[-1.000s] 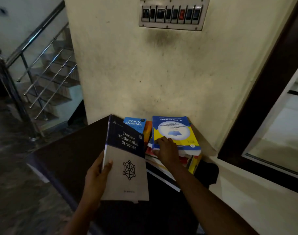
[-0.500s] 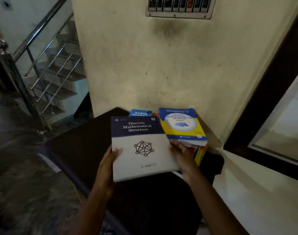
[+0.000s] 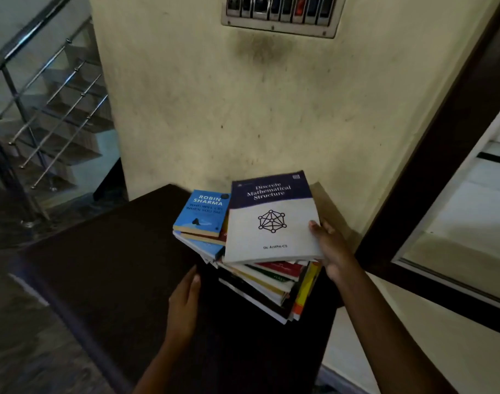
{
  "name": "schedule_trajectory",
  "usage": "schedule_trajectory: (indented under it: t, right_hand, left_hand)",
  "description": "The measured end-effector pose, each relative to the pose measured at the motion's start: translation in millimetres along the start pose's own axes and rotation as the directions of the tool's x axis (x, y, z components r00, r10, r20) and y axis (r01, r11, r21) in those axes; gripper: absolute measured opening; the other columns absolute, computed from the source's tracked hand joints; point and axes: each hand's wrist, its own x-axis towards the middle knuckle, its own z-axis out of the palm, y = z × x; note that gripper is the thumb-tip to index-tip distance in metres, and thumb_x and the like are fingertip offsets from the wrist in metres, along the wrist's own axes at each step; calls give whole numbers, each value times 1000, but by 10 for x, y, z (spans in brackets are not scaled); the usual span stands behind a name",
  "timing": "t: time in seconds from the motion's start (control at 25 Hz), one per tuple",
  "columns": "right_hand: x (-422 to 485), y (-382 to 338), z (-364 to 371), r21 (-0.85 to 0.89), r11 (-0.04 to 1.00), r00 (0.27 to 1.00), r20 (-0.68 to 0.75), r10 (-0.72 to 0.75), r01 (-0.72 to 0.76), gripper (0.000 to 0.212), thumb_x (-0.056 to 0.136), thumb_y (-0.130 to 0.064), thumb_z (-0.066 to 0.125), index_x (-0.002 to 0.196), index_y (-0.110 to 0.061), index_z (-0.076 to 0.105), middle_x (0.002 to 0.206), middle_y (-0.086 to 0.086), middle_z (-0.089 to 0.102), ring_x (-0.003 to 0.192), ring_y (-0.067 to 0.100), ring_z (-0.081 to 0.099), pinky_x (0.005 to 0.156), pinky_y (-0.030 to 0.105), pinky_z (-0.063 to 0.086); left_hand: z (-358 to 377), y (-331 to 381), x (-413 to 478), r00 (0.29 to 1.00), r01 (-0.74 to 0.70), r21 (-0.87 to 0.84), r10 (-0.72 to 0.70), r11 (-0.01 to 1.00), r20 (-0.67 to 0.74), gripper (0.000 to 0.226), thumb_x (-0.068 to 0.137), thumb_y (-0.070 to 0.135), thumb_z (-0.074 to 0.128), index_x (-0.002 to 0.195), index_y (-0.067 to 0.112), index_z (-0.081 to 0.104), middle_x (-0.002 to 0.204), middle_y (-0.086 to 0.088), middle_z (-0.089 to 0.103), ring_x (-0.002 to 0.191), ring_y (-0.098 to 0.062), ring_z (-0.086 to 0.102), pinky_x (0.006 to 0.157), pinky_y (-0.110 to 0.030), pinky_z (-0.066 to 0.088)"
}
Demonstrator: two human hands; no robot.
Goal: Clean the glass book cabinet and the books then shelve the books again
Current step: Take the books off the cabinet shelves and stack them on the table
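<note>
- The right grip (image 3: 331, 248) holds the white book (image 3: 271, 223) at its right edge: the thumb lies on the cover near the lower right corner, and the fingers curl under the edge.
- The white book has a dark band across the top that reads "Discrete Mathematical Structure" and a black network figure in the middle. It lies face up as the top of the stack (image 3: 266, 282), and its far end is tilted a little to the right.
- The stack is an uneven pile of books at the desk's far right corner, against the wall (image 3: 243, 109). Red, green, yellow and white edges fan out toward the near side.
- A blue book (image 3: 203, 211) marked "Robin Sharma" lies face up on the left part of the stack, just beside the white book and lower than it.
- The left grip (image 3: 183, 302) is empty, with its fingers straight and together. Its tips are close to the stack's near left corner, above the desk (image 3: 109, 265). I cannot tell whether they touch the desk or the books.
- The desk top is dark and runs from the wall toward the viewer.
- A switch panel (image 3: 280, 15) is on the wall above the stack.
- To the left there is a steel railing (image 3: 44, 95) with stairs (image 3: 72, 132) behind it.
- To the right a dark frame (image 3: 431, 155) borders a pale pane (image 3: 468, 217).
</note>
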Motion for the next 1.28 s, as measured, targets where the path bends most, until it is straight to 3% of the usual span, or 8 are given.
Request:
schedule_trajectory:
  t: [0.16,0.28,0.44,0.64,0.76,0.88,1.04,1.28]
  right_hand:
    - [433,276,43,-14,985,981,-97,170,-172,31,98,-21,47,126,-11,52,117,13,60,87,27,58,74,36,51]
    - [636,386,105,-286,949,981,-173,87,-134,33,95,-28,50,120,-8,59,118,16,62,97,30,60,84,37,50]
    - [509,353,45,-753,658,990,-106,-95,-18,38,93,-34,53,118,-6,61,118,16,61,107,33,57,82,34,44]
    - [-113,449,322,-732,503,843,184,-505,460,31,93,-21,55,123,-14,58,124,6,55,118,21,48,96,31,41]
    - [96,533,748,-714,236,734,544,-406,659,50,93,-39,45,140,-21,41,146,8,38,136,27,31,111,43,24]
    - [415,638,760,-752,4,727,637,-255,660,71,86,-62,10,147,-28,26,155,4,22,143,25,17,115,42,4]
    - [507,652,415,-697,-1,675,695,-249,717,68,88,-65,9,145,-32,26,154,-2,24,143,19,18,115,39,4]
    - [438,467,273,-718,82,719,674,-168,692,56,94,-45,33,143,-19,35,151,5,31,141,24,24,115,45,18]
  left_hand:
    - [182,-881,22,995,-15,643,-49,765,82,104,62,80,-23,148,33,13,157,6,5,143,-12,-7,116,-46,-9]
    - [241,-985,70,996,-69,793,-3,606,89,115,48,77,-41,147,38,2,157,9,-6,141,-13,-16,112,-43,-16]
    - [250,-969,47,995,-82,834,-2,546,98,108,55,80,-33,147,39,5,158,8,-1,140,-11,-18,114,-44,-14]
    - [259,-1015,75,996,-84,844,14,529,90,108,56,78,-35,147,40,8,158,8,1,138,-9,-19,114,-44,-13]
    - [261,-1072,63,996,-93,825,43,557,83,103,62,77,-30,147,39,15,158,7,7,139,-10,-15,115,-44,-11]
    - [258,-1097,67,994,-104,816,68,569,80,98,69,77,-24,146,37,23,157,5,15,140,-11,-9,117,-47,-6]
    - [246,-1022,40,992,-123,828,63,547,106,102,65,78,-27,147,36,19,158,4,10,144,-16,-7,113,-44,-12]
    - [231,-1049,55,992,-110,804,18,584,123,62,91,62,19,145,33,30,157,2,18,146,-19,1,116,-45,-8]
